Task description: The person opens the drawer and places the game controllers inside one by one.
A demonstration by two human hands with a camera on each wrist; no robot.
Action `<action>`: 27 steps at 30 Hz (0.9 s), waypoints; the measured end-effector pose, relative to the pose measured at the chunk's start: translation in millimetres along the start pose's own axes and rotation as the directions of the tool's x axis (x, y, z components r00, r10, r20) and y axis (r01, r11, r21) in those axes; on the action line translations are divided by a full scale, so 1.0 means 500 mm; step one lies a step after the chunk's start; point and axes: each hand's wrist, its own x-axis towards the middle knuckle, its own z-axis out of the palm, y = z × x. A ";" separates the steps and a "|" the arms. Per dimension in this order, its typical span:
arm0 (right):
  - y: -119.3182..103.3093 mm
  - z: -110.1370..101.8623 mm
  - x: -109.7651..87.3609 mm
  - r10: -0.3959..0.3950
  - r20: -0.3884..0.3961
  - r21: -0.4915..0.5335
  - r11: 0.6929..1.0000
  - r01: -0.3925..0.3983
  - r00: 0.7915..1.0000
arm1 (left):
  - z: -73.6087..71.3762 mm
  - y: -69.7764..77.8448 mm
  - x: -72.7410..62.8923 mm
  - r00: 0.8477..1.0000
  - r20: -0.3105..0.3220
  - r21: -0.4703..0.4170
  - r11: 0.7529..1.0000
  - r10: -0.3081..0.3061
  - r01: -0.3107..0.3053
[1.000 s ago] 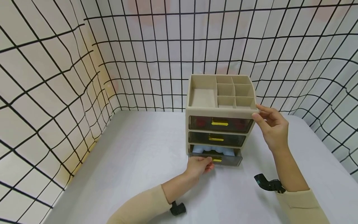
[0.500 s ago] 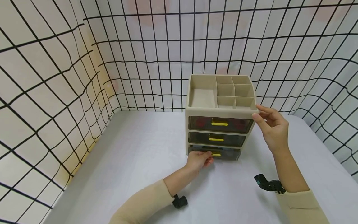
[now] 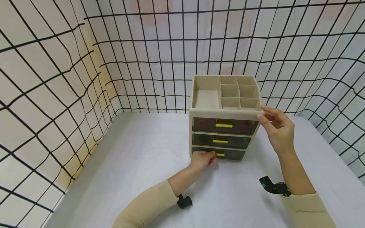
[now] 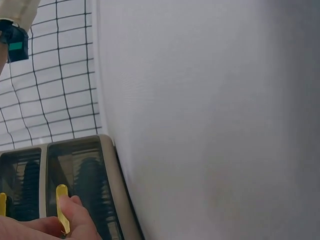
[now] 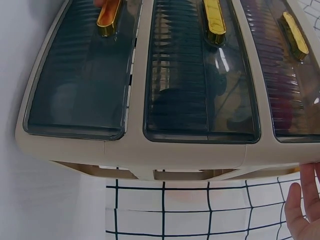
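Note:
A beige desktop organizer [image 3: 226,113] with three smoky see-through drawers stands on the table. Its bottom drawer [image 3: 232,155] sits flush in the frame. Thumb and fingers of my left hand [image 3: 200,160] pinch that drawer's yellow handle [image 4: 62,207], low on the organizer's front. My right hand [image 3: 280,131] grips the organizer's upper right front corner, thumb at the front and fingers on the side. Above, the middle drawer [image 3: 236,142] and the top drawer [image 3: 236,126] are also closed, with reddish things showing dimly inside the top one.
Open compartments [image 3: 206,98] of different sizes form the organizer's top. Black wire grid [image 3: 142,63] rises behind and along both sides of the white table [image 3: 137,152]. A black camera mount [image 3: 273,186] sticks out from each wrist, beside the beige sleeves.
The bottom drawer, partly out with light blue contents showing a second ago, has slid back in under my left hand's push. My right hand has stayed at the corner.

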 end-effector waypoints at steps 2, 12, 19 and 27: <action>0.000 0.000 0.000 0.003 -0.001 0.009 1.000 -0.003 1.000 | 0.000 0.001 0.000 1.000 -0.002 -0.009 1.000 0.002 -0.002; -0.005 0.000 -0.003 0.009 -0.009 0.003 1.000 -0.009 1.000 | 0.002 0.002 0.002 1.000 0.009 -0.007 1.000 -0.008 0.008; -0.007 -0.009 0.000 0.028 0.040 0.019 0.999 -0.028 0.999 | -0.034 0.018 -0.001 0.991 0.118 0.086 0.995 -0.056 0.046; -0.022 -0.044 -0.027 0.086 0.310 -0.159 0.987 -0.038 0.947 | -0.183 0.098 -0.062 0.944 0.325 0.341 0.924 0.056 -0.172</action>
